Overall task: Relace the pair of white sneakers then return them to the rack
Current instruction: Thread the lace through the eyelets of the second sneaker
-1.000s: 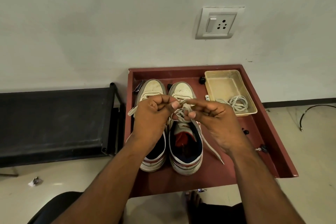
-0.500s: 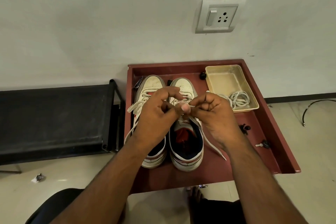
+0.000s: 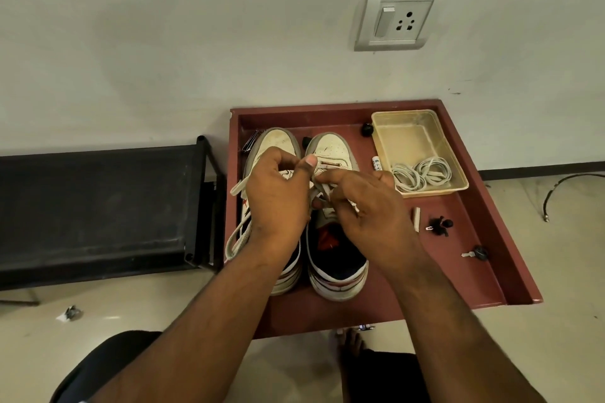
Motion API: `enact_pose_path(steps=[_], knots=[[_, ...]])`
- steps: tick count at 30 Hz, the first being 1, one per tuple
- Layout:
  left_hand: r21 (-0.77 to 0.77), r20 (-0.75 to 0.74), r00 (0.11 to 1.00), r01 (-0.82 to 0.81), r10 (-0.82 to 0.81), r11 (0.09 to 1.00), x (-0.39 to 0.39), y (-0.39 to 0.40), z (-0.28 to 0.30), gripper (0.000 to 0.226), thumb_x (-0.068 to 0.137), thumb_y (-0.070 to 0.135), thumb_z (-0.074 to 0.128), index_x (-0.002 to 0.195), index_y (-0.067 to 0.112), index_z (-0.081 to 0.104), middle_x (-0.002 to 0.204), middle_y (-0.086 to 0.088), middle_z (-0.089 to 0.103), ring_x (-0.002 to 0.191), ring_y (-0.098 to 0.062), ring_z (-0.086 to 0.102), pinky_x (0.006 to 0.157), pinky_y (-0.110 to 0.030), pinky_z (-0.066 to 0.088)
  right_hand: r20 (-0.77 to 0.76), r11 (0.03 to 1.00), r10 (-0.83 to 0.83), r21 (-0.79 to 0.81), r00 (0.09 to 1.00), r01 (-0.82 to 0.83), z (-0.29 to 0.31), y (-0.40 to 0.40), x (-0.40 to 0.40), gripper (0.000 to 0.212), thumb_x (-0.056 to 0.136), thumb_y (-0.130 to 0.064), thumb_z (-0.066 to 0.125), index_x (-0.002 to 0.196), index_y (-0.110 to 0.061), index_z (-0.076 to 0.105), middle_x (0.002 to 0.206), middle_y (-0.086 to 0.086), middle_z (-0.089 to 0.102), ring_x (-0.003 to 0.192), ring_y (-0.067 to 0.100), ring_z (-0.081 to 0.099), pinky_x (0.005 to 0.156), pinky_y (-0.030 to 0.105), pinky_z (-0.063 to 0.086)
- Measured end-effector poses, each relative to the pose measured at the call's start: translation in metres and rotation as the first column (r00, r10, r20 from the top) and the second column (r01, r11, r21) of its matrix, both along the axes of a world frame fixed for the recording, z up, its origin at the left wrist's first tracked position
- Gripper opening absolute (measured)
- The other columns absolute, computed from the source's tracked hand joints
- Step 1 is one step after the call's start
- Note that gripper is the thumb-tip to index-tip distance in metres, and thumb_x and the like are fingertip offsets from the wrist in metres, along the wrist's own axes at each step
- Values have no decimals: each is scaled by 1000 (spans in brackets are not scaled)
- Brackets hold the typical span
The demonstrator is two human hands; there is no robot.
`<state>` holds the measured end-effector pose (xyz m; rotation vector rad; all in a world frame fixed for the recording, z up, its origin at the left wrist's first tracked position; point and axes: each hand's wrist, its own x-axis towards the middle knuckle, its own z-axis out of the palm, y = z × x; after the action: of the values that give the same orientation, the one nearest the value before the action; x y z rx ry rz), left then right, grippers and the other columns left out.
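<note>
1. White sneakers (image 3: 330,206) stand side by side on a red tray (image 3: 474,258); the left hand (image 3: 278,203) and right hand (image 3: 373,216) each pinch a lace (image 3: 322,191) over the right shoe.
2. Slack could slip from an eyelet if either pinch loosens.
3. A tub (image 3: 422,127) of spare laces sits beside them; a black rack (image 3: 95,206) stands left, against the wall.
</note>
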<state>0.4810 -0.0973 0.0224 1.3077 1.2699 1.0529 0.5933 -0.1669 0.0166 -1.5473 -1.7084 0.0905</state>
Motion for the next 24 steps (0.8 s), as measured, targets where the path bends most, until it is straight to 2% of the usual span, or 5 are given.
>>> enact_pose_path(steps=[7, 9, 12, 16, 24], knots=[[205, -94, 974, 221, -206, 953, -4, 0, 5, 13, 95, 31, 50, 103, 25, 43, 105, -8, 52, 97, -27, 55, 83, -39, 50, 144, 974, -72, -201, 987, 100, 2, 0, 10, 10, 77, -18, 47, 83, -24, 51, 76, -7, 60, 78, 9, 48, 77, 28, 21], [238, -114, 932, 361, -343, 902, -7, 1, 1, 18, 94, 36, 49, 99, 19, 48, 105, -7, 49, 93, -12, 51, 79, -23, 43, -190, 948, -91, -316, 978, 27, 6, 0, 12, 13, 73, -14, 57, 76, -26, 53, 76, -6, 63, 78, 10, 52, 79, 28, 31], [167, -10, 855, 512, -518, 842, -8, -2, 2, 28, 99, 48, 46, 93, 21, 52, 105, -8, 47, 82, 3, 50, 70, -14, 44, -848, 905, -122, -308, 516, -293, 12, 4, 16, 22, 66, 1, 61, 63, -20, 56, 65, 8, 62, 68, 26, 55, 67, 32, 44], [223, -44, 808, 582, -588, 782, -13, -3, -1, 36, 89, 54, 56, 71, 24, 62, 118, -4, 49, 106, 1, 53, 82, -15, 46, -954, 892, -171, -256, 245, -374, 5, 3, 23, 22, 63, 7, 57, 61, -15, 58, 64, 14, 57, 67, 27, 52, 71, 37, 44], [280, -685, 607, 730, -404, 624, -35, 5, 1, 44, 81, 65, 53, 69, 29, 75, 158, 8, 31, 149, -24, 11, 114, -58, 13, -878, 911, -169, -313, 447, -270, 9, -5, 29, 24, 68, 13, 71, 72, -5, 55, 69, 10, 71, 69, 18, 69, 69, 23, 54]])
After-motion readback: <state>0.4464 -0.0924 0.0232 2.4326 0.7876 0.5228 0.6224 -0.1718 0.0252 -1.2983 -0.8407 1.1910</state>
